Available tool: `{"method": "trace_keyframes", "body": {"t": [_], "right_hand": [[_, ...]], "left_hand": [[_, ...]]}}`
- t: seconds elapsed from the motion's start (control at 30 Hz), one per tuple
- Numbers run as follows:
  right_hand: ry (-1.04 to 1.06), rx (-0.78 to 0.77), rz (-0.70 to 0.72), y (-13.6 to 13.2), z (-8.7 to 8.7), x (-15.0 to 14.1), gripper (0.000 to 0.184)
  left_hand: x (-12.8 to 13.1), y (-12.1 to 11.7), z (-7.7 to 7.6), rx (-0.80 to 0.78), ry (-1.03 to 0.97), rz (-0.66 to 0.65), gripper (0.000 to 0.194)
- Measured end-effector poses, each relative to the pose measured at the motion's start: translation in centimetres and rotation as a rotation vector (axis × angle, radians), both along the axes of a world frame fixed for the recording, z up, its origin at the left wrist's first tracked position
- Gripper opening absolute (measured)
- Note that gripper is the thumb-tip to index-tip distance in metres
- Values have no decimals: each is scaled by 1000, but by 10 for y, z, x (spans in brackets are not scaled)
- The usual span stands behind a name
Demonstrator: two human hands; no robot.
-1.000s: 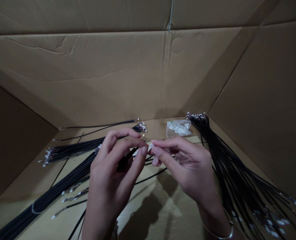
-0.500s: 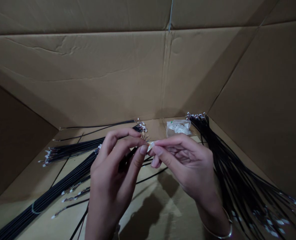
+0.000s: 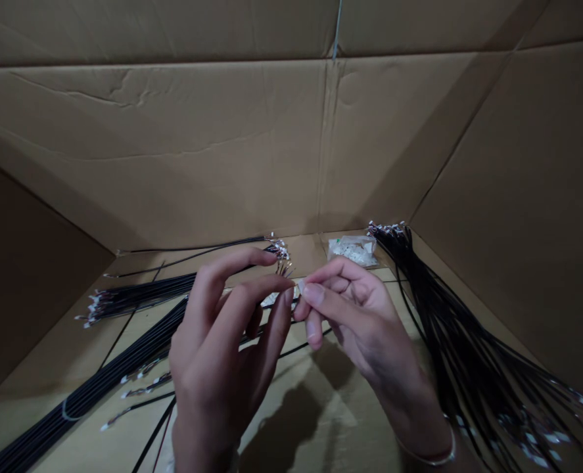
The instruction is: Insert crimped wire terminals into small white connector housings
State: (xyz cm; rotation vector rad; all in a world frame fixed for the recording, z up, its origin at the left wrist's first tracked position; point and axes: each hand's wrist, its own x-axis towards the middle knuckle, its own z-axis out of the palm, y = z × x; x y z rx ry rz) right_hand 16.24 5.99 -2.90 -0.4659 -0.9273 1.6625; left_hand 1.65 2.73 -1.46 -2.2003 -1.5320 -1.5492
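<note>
"What's over on the left?"

"A long bundle of black cables (image 3: 123, 361), slanting in toward the person, with a shorter bundle (image 3: 148, 289) beyond it."

"And the left hand (image 3: 227, 348)?"

"Just inside those. Thumb and forefinger are pressed together, on one of the thin wires (image 3: 284, 269) as far as I can judge; the wires' bare-looking ends fan out above the forefinger."

"Where's the white connector (image 3: 301, 286), then?"

"Just right of the left fingertips, at nearly the same height. The right hand (image 3: 365, 322) has it pinched between thumb and forefinger, other fingers loosely bent."

"So which hand is nearer to it?"

"The right, since it's holding it. The left's tips are just beside it; whether a wire touches it I can't tell from here."

"Its long axis?"

"Too small to tell. It sits between the two pinches, that's the thing to watch."

"Behind the right hand?"

"A clear bag (image 3: 353, 251) of small white pieces, and farther right a big spread of black cables with white ends (image 3: 443, 341)."
</note>
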Motion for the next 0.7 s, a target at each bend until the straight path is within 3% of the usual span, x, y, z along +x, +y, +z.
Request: {"method": "trace_keyframes", "body": {"t": [0.17,0.37,0.57,0.7], "right_hand": [[52,-1,9,-3,-2,-3,10],[53,13,18,-2,-3,-3,7],[-105,94,-145,-10,5,1,10],[-201,157,-229,-17,10,3,23]], "left_hand": [[-1,2,-5,126,22,-4,19],[-3,1,-2,59,-52,-23,17],[-13,5,-2,-55,-256,-189,25],[-11,6,-5,-57,-341,-174,23]]}}
